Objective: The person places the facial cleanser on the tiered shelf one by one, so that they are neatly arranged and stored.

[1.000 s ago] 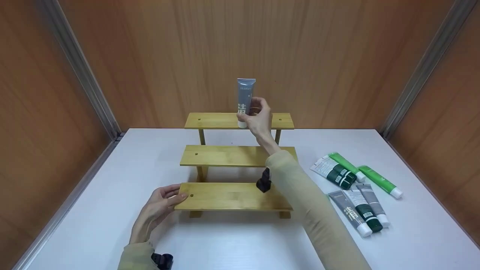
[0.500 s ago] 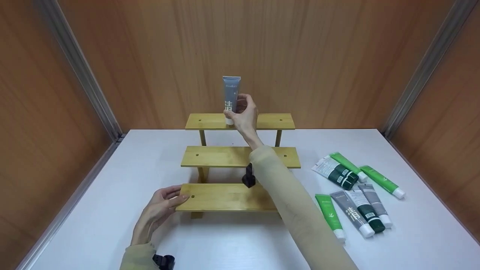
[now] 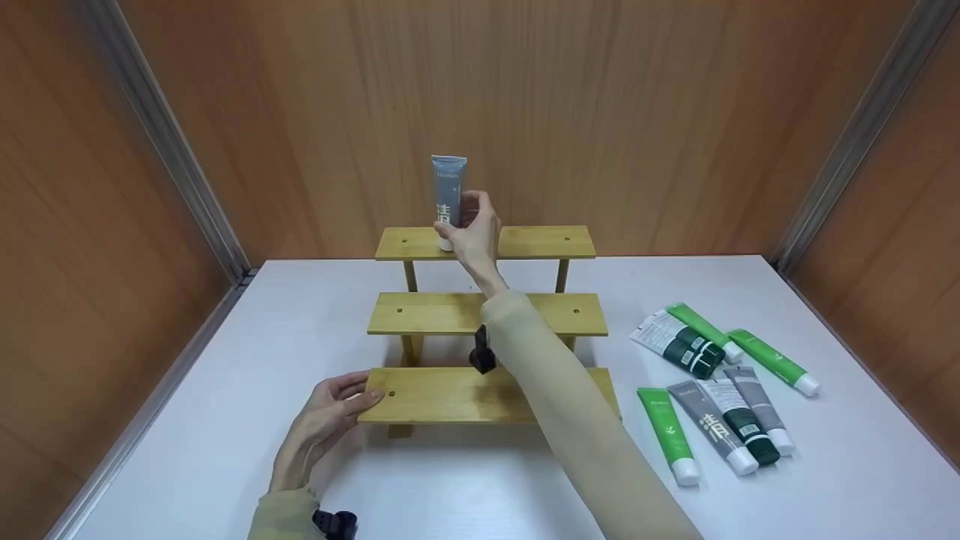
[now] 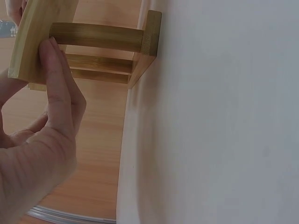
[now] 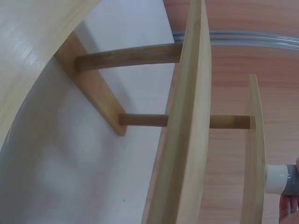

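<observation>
A three-tier bamboo display stand (image 3: 442,395) stands on the white table. My left hand (image 3: 322,416) holds the left end of its lowest board; in the left wrist view, the fingers (image 4: 57,100) press under that board (image 4: 32,51). At the top board (image 3: 547,241), left of its middle, my right hand (image 3: 478,234) pinches a grey-blue squeeze tube (image 3: 448,184) near its cap. The tube is upright, crimped end up. In the right wrist view its white cap (image 5: 276,179) meets the top board (image 5: 254,158), or nearly so; I cannot tell whether it bears weight.
Several tubes lie on the table right of the stand: green ones (image 3: 664,431) (image 3: 772,360), grey ones (image 3: 709,424) (image 3: 757,405), and white-and-dark-green ones (image 3: 679,341) (image 3: 739,420). Wooden panels (image 3: 480,112) enclose the back and sides. My right forearm (image 3: 570,412) passes over the lower boards.
My right hand has carried the tube leftward along the top board, from right of its middle to left of it. My left hand keeps its hold on the stand.
</observation>
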Available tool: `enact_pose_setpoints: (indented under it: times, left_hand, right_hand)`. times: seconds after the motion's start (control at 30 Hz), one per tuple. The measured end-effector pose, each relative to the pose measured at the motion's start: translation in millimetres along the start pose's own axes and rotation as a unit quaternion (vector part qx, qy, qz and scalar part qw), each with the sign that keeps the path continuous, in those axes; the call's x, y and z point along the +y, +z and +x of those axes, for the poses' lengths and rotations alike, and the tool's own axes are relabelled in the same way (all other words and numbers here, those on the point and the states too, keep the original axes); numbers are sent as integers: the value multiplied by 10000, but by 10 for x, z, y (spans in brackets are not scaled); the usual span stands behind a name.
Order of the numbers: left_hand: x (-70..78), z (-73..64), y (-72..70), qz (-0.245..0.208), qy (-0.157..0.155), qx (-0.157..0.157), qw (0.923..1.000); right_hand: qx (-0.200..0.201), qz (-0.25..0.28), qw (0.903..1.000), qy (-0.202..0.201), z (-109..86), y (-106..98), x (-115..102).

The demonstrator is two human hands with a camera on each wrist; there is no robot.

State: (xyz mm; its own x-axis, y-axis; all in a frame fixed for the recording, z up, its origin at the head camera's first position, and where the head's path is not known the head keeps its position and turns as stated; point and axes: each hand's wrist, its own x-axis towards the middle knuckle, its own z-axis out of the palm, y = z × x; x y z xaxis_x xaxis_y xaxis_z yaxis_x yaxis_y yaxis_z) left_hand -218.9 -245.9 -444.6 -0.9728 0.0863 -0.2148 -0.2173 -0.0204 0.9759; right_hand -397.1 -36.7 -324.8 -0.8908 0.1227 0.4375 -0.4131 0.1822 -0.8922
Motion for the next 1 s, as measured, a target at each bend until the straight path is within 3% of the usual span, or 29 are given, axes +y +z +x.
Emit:
enact_pose_setpoints:
  times: [0.63, 1.0]
  left_hand:
    - [0, -40, -1, 78, 73, -24, 9999]
    - [24, 28, 42, 117, 53, -153, 9998]
  right_hand:
    - [2, 4, 9998, -195, -31, 201, 11]
    - [48, -76, 9994, -320, -2, 105, 43]
